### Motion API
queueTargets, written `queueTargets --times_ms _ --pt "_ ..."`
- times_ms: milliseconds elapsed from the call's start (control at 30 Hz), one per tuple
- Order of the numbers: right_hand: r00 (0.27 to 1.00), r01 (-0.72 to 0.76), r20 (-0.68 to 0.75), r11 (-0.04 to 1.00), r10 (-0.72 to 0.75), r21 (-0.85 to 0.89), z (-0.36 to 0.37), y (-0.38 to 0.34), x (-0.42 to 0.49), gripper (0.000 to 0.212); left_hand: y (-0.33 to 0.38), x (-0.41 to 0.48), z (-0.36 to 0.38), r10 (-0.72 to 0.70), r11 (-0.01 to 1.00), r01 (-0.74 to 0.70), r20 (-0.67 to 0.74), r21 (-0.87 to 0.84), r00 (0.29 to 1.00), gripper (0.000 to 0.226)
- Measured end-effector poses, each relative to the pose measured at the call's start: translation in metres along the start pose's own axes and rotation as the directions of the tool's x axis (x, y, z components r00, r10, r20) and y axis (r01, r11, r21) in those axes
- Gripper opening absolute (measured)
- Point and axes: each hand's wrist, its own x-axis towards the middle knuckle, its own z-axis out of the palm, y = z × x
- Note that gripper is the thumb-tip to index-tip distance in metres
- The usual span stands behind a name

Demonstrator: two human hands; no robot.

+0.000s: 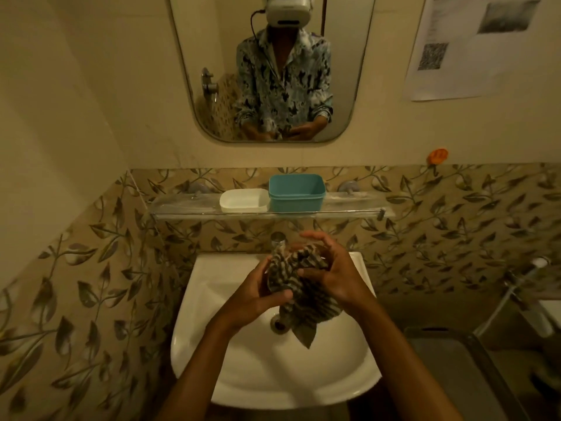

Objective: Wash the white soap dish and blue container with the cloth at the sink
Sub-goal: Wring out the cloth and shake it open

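Observation:
A striped cloth (299,294) is bunched between both my hands over the white sink (230,354). My left hand (258,296) grips its left side, and my right hand (331,268) wraps over its top and right side. One corner of the cloth hangs down toward the drain (277,325). The white soap dish (244,201) and the blue container (296,192) stand side by side on the glass shelf (349,205) above the tap (278,239). Both are upright and apart from my hands.
A mirror (273,71) hangs above the shelf and reflects a person in a patterned shirt. A printed paper (467,47) is stuck to the right wall. An orange hook (437,155) sits below it. A grey bin (461,369) and a hose (522,281) are at the right.

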Motion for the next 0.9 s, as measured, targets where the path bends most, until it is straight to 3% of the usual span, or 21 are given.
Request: queueTargets --times_ms 67,167,200,300,400,500,600,800,900 --pt "1.0 0.02 0.016 0.999 -0.02 -0.029 -0.006 -0.005 -0.001 0.065 0.0 0.0 0.004 -0.014 0.997 0.01 -0.044 -0.079 0.999 0.058" --pt "0.999 0.034 -0.004 0.991 -0.035 -0.13 -0.019 -0.014 -0.002 0.061 0.001 0.001 0.006 -0.05 0.954 0.026 -0.073 -0.298 0.996 0.091" --pt "1.0 0.027 -0.005 0.985 -0.029 -0.169 -0.023 -0.016 -0.002 0.057 0.003 0.002 0.005 -0.05 0.938 0.017 -0.087 -0.347 0.995 0.085" --pt "1.0 -0.018 0.016 0.986 0.021 -0.167 -0.034 -0.019 -0.005 0.048 0.017 0.001 0.007 -0.042 0.929 -0.009 -0.131 -0.369 0.991 0.041" --pt "0.991 -0.122 0.054 0.992 0.123 -0.022 -0.042 -0.019 -0.01 0.052 0.027 0.0 0.001 -0.014 0.945 -0.026 -0.12 -0.327 0.993 0.026" --pt "0.932 -0.347 0.17 0.925 0.321 0.155 -0.042 -0.021 -0.021 0.067 0.037 -0.001 -0.001 0.029 0.978 -0.042 -0.066 -0.206 0.997 0.037" --pt "0.909 -0.403 0.157 0.91 0.386 0.096 -0.042 -0.016 -0.026 0.067 0.043 0.004 0.004 0.052 0.998 -0.052 0.0 -0.047 0.999 0.05" --pt "0.937 -0.342 -0.097 0.937 0.335 -0.067 -0.069 -0.011 -0.044 0.014 0.038 0.023 0.025 0.097 0.98 -0.103 0.043 0.17 0.994 0.016" --pt "0.947 -0.295 -0.179 0.942 0.267 -0.157 -0.091 -0.013 -0.057 0.014 0.031 0.031 0.047 0.12 0.963 -0.129 0.051 0.236 0.991 0.015"
